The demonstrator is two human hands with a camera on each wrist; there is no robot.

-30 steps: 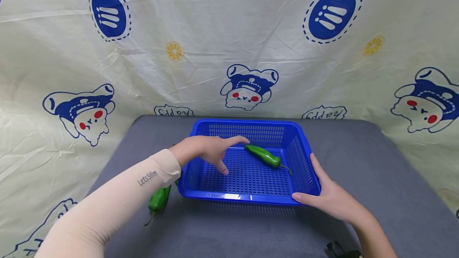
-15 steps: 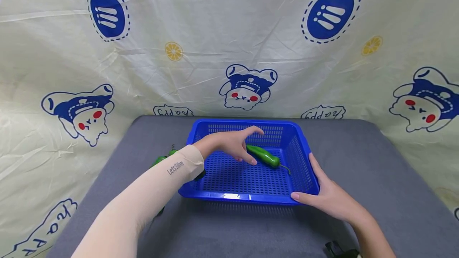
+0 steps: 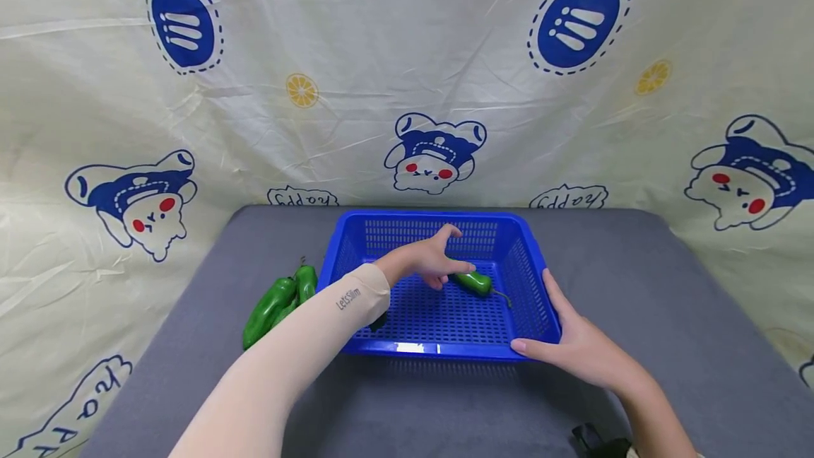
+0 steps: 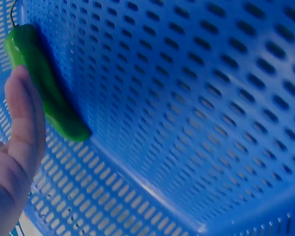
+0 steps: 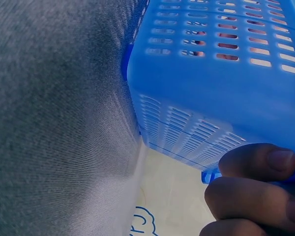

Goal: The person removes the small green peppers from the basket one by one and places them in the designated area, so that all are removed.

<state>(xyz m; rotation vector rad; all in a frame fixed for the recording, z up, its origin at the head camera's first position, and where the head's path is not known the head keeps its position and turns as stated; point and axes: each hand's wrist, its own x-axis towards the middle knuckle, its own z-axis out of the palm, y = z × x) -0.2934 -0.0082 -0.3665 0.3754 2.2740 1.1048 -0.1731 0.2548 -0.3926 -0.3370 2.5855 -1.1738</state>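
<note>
A blue plastic basket (image 3: 458, 350) with slotted walls stands on the grey table. Inside it lies one long green pepper (image 3: 478, 284), its stem toward the right. My left hand (image 3: 431, 257) hovers over that pepper's far-left end, thumb and index finger spread; in the left wrist view a finger (image 4: 25, 115) overlaps the pepper (image 4: 53, 93), and contact cannot be told. With my right hand (image 3: 581, 348) I grip the basket's near right corner, thumb on the front rim. The right wrist view has its curled fingers (image 5: 250, 196) against the basket's outer wall (image 5: 196, 83).
Several green peppers (image 3: 270, 311) lie together on the table left of the basket, partly behind my left sleeve (image 3: 318, 331). A patterned cloth (image 3: 356, 147) hangs behind the table. A black object (image 3: 598, 442) is by my right wrist.
My left hand has moved right across the basket, from its left side to over the pepper. The peppers at the left have come out from behind the sleeve. My right hand keeps its grip.
</note>
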